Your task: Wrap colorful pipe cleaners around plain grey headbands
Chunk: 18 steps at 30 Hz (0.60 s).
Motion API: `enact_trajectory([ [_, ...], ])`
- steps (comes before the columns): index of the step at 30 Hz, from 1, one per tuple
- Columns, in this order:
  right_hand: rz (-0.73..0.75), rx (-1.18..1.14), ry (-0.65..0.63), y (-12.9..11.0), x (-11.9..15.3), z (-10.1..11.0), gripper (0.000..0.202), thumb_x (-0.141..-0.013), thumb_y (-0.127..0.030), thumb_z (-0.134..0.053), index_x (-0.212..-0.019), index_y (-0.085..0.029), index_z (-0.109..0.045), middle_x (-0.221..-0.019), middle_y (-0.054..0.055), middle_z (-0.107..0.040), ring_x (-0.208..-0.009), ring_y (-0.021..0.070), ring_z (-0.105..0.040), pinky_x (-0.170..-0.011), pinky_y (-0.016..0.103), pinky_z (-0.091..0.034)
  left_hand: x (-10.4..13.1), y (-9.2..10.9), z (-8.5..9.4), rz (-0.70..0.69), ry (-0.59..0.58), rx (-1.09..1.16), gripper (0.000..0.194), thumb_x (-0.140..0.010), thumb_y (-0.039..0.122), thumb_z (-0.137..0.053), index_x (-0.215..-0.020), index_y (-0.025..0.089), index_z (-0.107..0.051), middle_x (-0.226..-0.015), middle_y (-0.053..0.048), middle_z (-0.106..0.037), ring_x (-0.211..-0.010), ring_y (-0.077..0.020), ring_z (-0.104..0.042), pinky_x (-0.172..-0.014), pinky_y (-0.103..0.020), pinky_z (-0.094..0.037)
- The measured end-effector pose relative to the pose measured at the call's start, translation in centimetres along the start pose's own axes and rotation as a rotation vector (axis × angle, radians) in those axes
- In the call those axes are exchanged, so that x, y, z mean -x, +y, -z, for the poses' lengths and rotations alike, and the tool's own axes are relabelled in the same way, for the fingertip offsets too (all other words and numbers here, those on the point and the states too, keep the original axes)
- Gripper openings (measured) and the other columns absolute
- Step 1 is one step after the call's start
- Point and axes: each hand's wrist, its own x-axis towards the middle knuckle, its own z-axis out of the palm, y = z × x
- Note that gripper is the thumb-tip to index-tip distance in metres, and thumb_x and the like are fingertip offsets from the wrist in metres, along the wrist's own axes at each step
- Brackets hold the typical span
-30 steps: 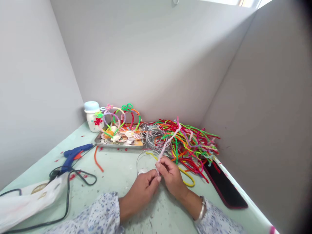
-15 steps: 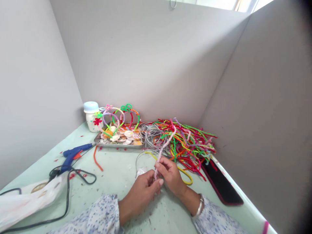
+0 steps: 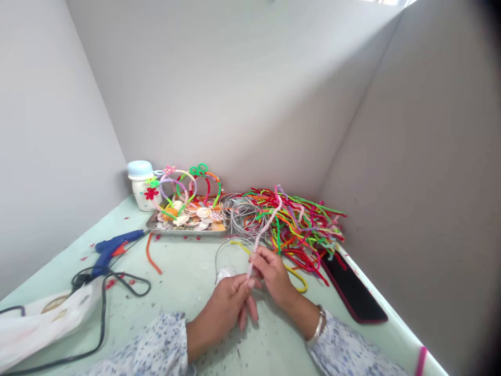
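The left hand [image 3: 230,302] pinches the low end of the pink stem [image 3: 267,225], the right hand [image 3: 274,274] pinching just above, its free length before the pile [image 3: 313,222]: seemingly a shaping step, fingertips partly hidden, calling next for a firm pinch.

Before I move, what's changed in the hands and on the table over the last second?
The left hand has uncurled its lower fingers, which now extend below the pinch of thumb and forefinger on the pale pink pipe cleaner. The right hand still grips it higher up. Nothing was visibly taken up or let go. The blue glue gun and metal tray of shells stayed put.
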Motion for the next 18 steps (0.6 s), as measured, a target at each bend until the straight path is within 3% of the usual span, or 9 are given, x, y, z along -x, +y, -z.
enact_trajectory([
  [4, -0.024, -0.044, -0.004, 0.1, -0.2, 0.3, 0.029, -0.086, -0.039, -0.058, -0.067, -0.018, -0.053, -0.053, -0.007, -0.043, -0.046, 0.0078, -0.037, -0.045, 0.021, -0.030, 0.1, 0.6, -0.1, 0.032, -0.023, 0.073, 0.043, -0.089, 0.053, -0.045, -0.099, 0.013, -0.058, -0.054, 0.000, -0.065, -0.031, -0.0058, -0.045, -0.032, -0.014, -0.025],
  [11, -0.012, -0.112, 0.052, 0.8, -0.7, 1.0, 0.029, -0.087, -0.040, -0.057, -0.068, -0.018, -0.053, -0.054, -0.006, -0.045, -0.047, 0.0084, -0.041, -0.047, 0.021, -0.032, 0.0, 1.4, 0.1, 0.041, 0.045, 0.286, 0.042, -0.088, 0.054, -0.044, -0.093, 0.014, -0.053, -0.064, -0.003, -0.068, -0.037, -0.0072, -0.054, -0.035, -0.015, -0.031],
  [18, -0.004, -0.129, 0.092, 0.9, -0.7, 0.8, 0.030, -0.085, -0.041, -0.059, -0.068, -0.018, -0.053, -0.054, -0.006, -0.042, -0.048, 0.0088, -0.037, -0.046, 0.022, -0.030, -0.2, 1.0, 0.1, 0.024, 0.028, 0.177, 0.031, -0.085, 0.046, -0.053, -0.087, 0.015, -0.053, -0.059, 0.000, -0.066, -0.034, -0.0049, -0.048, -0.035, -0.015, -0.025],
])
